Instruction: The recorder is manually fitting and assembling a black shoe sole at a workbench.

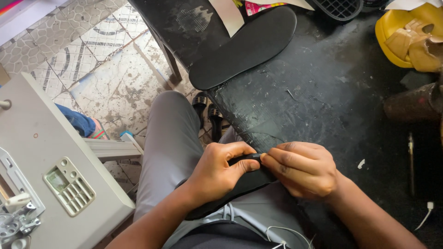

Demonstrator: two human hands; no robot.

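My left hand (217, 173) and my right hand (302, 168) both grip a flat black shoe sole piece (240, 186) over my lap. The fingertips of both hands meet and pinch its upper edge, just at the near edge of the black worktable (323, 92). The lower end of the piece runs down under my left wrist. A second black sole (244, 46) lies flat on the table's far left corner, partly overhanging the edge.
A grey sewing machine (50, 175) stands at the left. Yellow shoe parts (410, 37) sit at the table's far right, with a brown cylinder (410, 106) and a thin metal tool (410, 147) nearby. Black sandals (207, 110) rest on the tiled floor (101, 69).
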